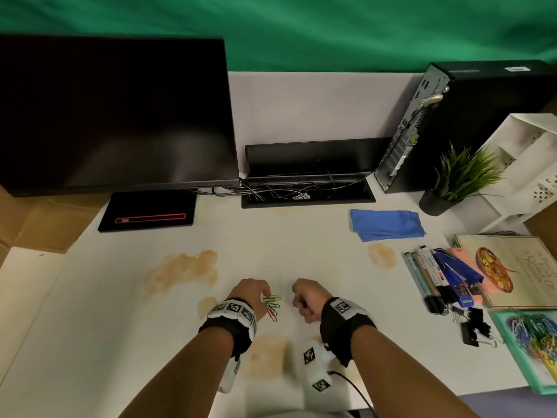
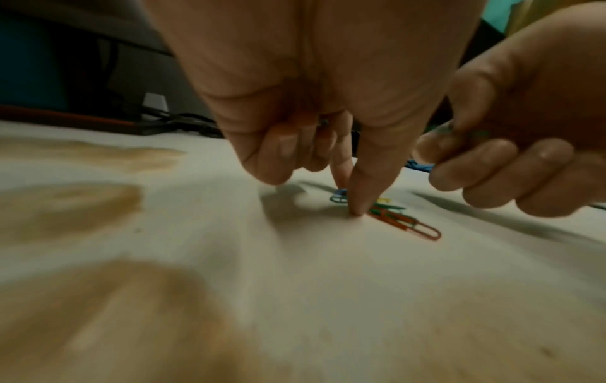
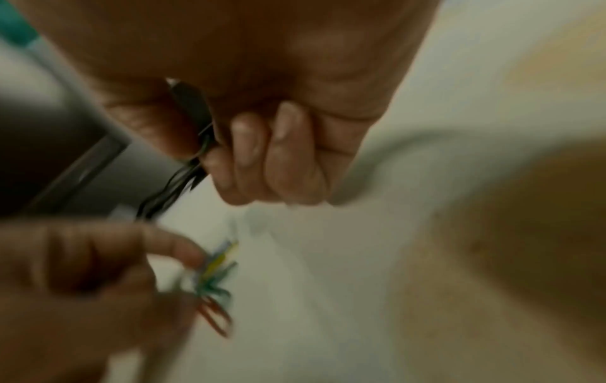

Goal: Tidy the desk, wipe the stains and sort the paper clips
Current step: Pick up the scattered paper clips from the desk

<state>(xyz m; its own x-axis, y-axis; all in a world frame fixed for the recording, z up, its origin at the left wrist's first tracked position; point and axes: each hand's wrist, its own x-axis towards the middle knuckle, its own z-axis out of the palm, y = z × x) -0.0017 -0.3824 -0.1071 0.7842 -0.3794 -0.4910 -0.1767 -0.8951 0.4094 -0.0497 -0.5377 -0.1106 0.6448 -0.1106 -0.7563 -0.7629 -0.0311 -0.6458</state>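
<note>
two hands [image 1: 251, 292], one cloth [image 1: 387, 224]

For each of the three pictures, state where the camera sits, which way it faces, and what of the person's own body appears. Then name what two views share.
Head: worn high, looking forward and down at the desk; both forearms and hands show.
Left wrist: low, looking along the left hand at the paper clips.
Right wrist: blurred, along the curled right hand; left fingers show.
Shared: the clips and both hands show in both wrist views.
</note>
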